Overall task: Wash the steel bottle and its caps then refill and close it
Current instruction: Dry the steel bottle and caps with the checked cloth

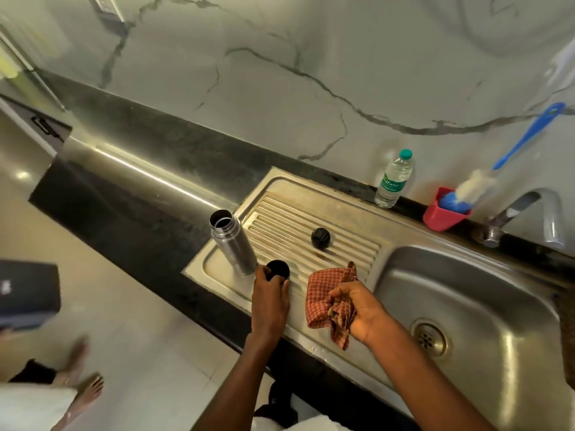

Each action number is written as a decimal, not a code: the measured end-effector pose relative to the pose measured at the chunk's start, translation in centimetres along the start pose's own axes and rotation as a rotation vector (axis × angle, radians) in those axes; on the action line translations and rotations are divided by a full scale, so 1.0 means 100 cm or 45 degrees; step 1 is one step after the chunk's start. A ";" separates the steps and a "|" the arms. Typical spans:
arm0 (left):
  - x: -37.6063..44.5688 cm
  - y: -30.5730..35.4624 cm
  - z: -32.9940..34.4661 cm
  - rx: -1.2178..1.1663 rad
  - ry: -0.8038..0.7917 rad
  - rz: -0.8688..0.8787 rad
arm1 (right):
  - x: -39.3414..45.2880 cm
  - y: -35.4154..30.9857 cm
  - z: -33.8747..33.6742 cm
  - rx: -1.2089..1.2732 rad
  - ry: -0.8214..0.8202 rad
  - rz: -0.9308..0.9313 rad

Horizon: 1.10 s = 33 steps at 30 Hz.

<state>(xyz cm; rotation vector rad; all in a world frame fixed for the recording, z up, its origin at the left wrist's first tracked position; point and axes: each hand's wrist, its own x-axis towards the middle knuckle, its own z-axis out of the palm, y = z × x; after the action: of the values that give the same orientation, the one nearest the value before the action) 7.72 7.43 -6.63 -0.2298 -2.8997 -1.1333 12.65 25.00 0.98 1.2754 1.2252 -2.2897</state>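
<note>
The steel bottle (231,241) stands upright and uncapped at the left end of the ribbed drainboard (336,225). My left hand (270,298) grips a black cap (278,269) just right of the bottle's base. A second black cap (320,237) sits alone on the ribs further back. My right hand (354,309) holds a bunched red checked cloth (326,301) over the drainboard's front edge, beside the sink basin (485,293).
A clear plastic water bottle (393,180) stands at the wall behind the drainboard. A red cup (443,214) holds a blue bottle brush (510,160). The tap (535,213) arches over the basin. Another person's bare feet (84,377) are on the floor at left.
</note>
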 end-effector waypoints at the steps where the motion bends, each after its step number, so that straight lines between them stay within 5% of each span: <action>1: 0.000 -0.001 0.000 -0.001 -0.001 -0.008 | 0.001 0.000 0.003 0.003 -0.012 -0.004; 8: 0.005 0.007 -0.001 0.228 0.094 0.012 | 0.006 -0.002 0.007 0.021 0.038 -0.025; 16: 0.036 0.042 0.010 -0.017 0.116 0.138 | 0.014 -0.008 -0.009 0.167 0.192 -0.108; 27: 0.104 0.072 0.049 0.148 -0.340 0.136 | 0.020 -0.016 -0.030 0.354 0.383 -0.216; 33: 0.124 0.062 0.069 0.223 -0.339 0.064 | 0.017 -0.024 -0.044 0.391 0.482 -0.247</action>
<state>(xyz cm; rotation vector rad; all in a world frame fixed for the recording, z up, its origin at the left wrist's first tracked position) -3.46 18.24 -6.68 -0.4805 -3.1791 -0.8959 12.87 30.09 -0.23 1.8412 1.1823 -2.5276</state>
